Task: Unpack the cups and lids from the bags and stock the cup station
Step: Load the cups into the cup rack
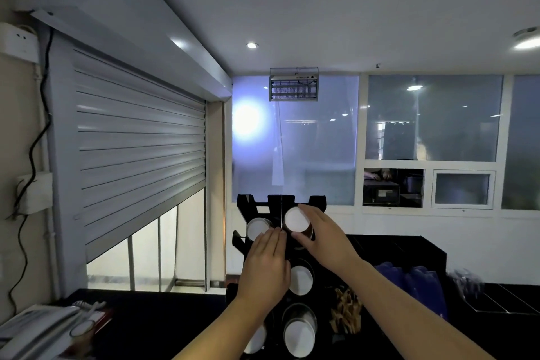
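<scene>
Our left hand point(264, 267) lies flat with fingers together against the front of the black cup rack point(280, 204), gripping nothing — just right of it, our right hand point(320, 232) curls around a white-bottomed cup stack point(296, 221) in the rack's upper right slot. More cups point(301, 279) fill slots below.

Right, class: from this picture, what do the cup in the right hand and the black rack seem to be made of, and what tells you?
Cup: probably paper, with a matte white end and a brown wall showing by the right hand. Rack: likely black plastic, dark, smooth and slightly glossy with moulded prongs, though painted metal cannot be ruled out.
</scene>
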A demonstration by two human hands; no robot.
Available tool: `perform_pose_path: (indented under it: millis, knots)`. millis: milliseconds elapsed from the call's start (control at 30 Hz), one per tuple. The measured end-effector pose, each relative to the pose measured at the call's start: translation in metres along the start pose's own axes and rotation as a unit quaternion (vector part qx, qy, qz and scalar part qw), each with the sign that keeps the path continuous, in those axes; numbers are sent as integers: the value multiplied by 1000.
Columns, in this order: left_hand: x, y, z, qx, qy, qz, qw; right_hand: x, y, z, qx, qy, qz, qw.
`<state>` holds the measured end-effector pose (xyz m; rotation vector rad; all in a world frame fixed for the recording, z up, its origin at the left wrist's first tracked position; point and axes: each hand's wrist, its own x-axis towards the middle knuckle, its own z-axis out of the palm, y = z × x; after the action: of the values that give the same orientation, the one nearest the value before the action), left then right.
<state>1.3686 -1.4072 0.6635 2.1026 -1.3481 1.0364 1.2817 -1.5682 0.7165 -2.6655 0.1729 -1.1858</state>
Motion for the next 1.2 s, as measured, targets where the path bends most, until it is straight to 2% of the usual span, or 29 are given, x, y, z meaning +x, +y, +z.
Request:
perform_pose_path:
  millis: [200,567,733,867,1033,1200]
  knots:
    - [0,-2,2,-13,6,5,1000,-7,-2,2,35,10,39,999]
    - [-3,-2,5,-13,-29,-10,999,-14,-15,-12,10,-57,94,994]
    - [-6,8,-2,-34,-59,-42,997,-41,-16,-30,-29,-11,121,992]
    - [-19,42,-15,-54,-66,-89,992,-67,-10,-51,-63,-27,96,993]
    - [-34,116,-23,-78,-90,-54,991,-116,15,-95,-54,-72,112,990]
    - [-51,221,-15,-91,-131,-44,986,-187,62,-157,-76,-121,134,981]
